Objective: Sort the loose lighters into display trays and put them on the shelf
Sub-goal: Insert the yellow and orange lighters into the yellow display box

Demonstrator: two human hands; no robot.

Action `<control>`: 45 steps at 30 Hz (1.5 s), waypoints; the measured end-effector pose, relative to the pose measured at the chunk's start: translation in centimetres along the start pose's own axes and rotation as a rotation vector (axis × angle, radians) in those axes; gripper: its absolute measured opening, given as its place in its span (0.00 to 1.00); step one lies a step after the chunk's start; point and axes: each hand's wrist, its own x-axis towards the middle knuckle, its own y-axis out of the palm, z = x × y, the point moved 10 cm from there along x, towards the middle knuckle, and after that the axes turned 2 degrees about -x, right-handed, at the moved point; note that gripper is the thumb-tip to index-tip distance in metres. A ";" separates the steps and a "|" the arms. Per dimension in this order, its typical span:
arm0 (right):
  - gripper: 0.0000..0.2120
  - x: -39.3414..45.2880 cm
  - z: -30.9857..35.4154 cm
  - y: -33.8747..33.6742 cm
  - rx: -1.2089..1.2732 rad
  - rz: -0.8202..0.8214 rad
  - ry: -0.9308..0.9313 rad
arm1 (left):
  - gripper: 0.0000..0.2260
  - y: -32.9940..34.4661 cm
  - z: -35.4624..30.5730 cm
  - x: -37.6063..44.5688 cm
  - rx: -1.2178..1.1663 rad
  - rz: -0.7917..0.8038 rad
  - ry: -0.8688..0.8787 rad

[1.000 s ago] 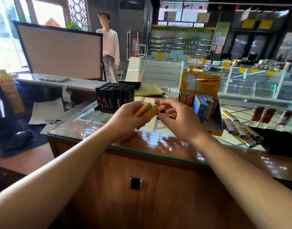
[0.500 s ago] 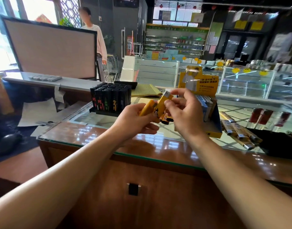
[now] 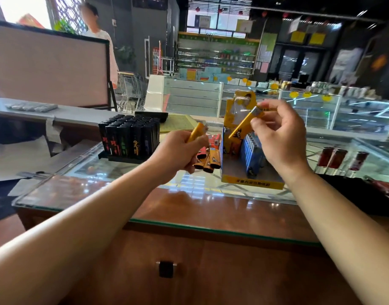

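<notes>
Head view, left to right. A board [image 3: 47, 69] with a dark frame stands at far left behind a grey ledge; it hides most of a person [image 3: 101, 40] behind it. On the glass countertop [image 3: 123, 194] sits a black display tray [image 3: 123, 158] packed with upright black lighters [image 3: 129, 137], their coloured markings too blurred to read. The left hand [image 3: 178, 155] is curled round a yellow lighter [image 3: 197, 132]; only the lighter's upper half shows above the fingers, the rest being buried in the fist. Just beyond and partly behind that hand, loose lighters [image 3: 209, 160] in orange and red lie on the glass, touching one another; how many there are cannot be told, since the hand covers some. Beside them stands a yellow cardboard display tray [image 3: 253, 183] with a tall printed backboard, holding a row of blue lighters [image 3: 253, 150] and a few orange ones; its front lettering is illegible. The right hand [image 3: 279, 137] is raised above this tray and pinches a second yellow lighter [image 3: 244, 124] near its metal top, the body tilting down to the left, clear of the tray; the hand hides the tray's right wall. At far right, three dark red cylinders [image 3: 334, 158] appear beneath the glass, indistinct. The shelving [image 3: 217, 56] in the background is blurred.
</notes>
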 end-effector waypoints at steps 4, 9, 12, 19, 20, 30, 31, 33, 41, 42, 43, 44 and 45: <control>0.10 0.5 -0.9 0.3 -0.128 0.010 -0.039 | 0.09 0.2 0.4 1.2 0.023 0.018 -0.016; 0.08 0.7 -1.2 3.0 -0.323 0.145 -0.127 | 0.05 0.4 0.3 2.8 0.013 0.012 -0.044; 0.09 1.0 -1.4 4.6 -0.466 0.226 -0.170 | 0.02 0.6 0.0 3.6 0.029 0.025 -0.041; 0.08 1.4 -0.6 6.1 -0.816 0.203 -0.281 | 0.06 0.7 0.7 4.8 0.039 0.053 -0.042; 0.08 1.4 -0.5 6.3 -0.841 0.205 -0.277 | 0.06 0.7 0.8 4.9 0.041 0.054 -0.041; 0.05 0.5 0.1 7.6 -1.079 0.059 -0.414 | 0.07 0.1 0.8 5.6 0.043 0.039 0.025; 0.05 0.4 0.1 7.7 -1.075 0.058 -0.421 | 0.06 0.0 1.0 5.6 0.035 0.033 0.027; 0.05 0.3 -0.1 8.1 -1.066 0.075 -0.429 | 0.06 -0.2 1.2 5.6 0.020 0.028 0.032; 0.12 0.2 -1.3 8.6 -1.157 0.257 -0.361 | 0.06 -0.3 1.1 5.1 0.006 0.042 0.051; 0.13 0.2 -1.3 8.6 -1.158 0.267 -0.357 | 0.06 -0.3 1.1 5.0 0.012 0.043 0.056; 0.13 0.2 -1.3 8.6 -1.152 0.276 -0.358 | 0.07 -0.3 1.1 5.0 0.024 0.043 0.061; 0.14 0.1 -1.2 8.6 -1.133 0.280 -0.364 | 0.07 -0.2 1.1 4.9 0.039 0.044 0.067; 0.14 0.1 -1.1 8.6 -1.101 0.278 -0.373 | 0.07 -0.2 1.1 4.9 0.055 0.046 0.071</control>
